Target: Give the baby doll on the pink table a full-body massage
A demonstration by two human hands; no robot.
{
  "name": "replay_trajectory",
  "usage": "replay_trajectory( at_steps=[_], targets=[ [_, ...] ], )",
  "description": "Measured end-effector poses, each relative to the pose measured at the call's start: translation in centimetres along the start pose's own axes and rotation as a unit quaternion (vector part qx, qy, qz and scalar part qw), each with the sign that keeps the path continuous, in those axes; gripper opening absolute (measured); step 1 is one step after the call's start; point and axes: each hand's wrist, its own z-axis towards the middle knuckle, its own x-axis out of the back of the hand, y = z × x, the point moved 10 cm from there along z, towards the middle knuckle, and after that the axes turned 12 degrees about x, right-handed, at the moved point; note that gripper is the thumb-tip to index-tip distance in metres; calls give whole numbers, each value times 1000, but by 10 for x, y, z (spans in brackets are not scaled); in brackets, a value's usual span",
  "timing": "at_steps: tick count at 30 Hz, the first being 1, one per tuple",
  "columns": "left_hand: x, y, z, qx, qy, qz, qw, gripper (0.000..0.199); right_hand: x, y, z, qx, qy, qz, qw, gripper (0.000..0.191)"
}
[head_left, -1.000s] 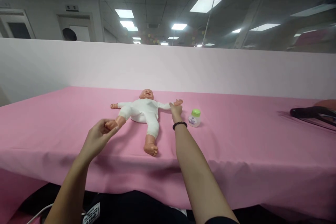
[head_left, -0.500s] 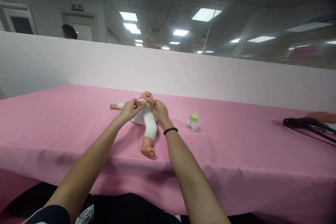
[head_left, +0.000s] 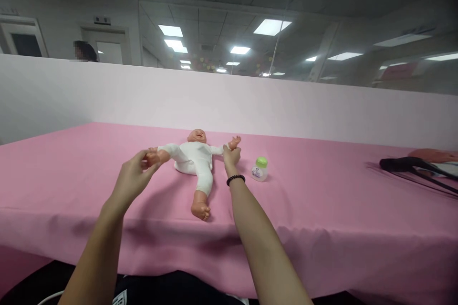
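A baby doll (head_left: pixel 196 157) in a white suit lies on its back on the pink-covered table, head away from me. My left hand (head_left: pixel 135 175) grips the doll's foot at the left, and that leg is raised and spread outward. My right hand (head_left: pixel 232 156) is closed round the doll's forearm near its wrist, with the arm stretched out to the right. The doll's other leg points toward me, its bare foot near the table's front edge. A small clear bottle with a green cap (head_left: pixel 260 169) stands just right of my right hand.
The pink cloth (head_left: pixel 322 190) hangs over the table's front edge. A white partition (head_left: pixel 272 109) rises behind the table. Black straps (head_left: pixel 404 165) and an orange-brown item (head_left: pixel 432 155) lie at the far right. Beyond the partition, a person's head (head_left: pixel 85 51) shows at the left.
My hands have moved apart from above the doll's chest. The held leg has swung out to the left, and the held arm has stretched out to the right.
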Motion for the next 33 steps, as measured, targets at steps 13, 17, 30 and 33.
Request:
replay_trajectory(
  at_steps=[13, 17, 30, 33],
  targets=[
    [-41, 42, -4, -105, -49, 48, 992, 24, -21, -12, -4, -22, -54, 54, 997, 32],
    [5, -27, -40, -1, -57, 32, 998, 39, -7, 70, -23, -316, 19, 91, 944, 45],
    [-80, 44, 54, -85, -71, 101, 989, 18, -61, -87, -28, 277, -246, -85, 925, 31],
    [-79, 45, 55, -94, -85, 95, 987, 16, -60, -83, -25, 261, -243, -76, 931, 31]
  ],
)
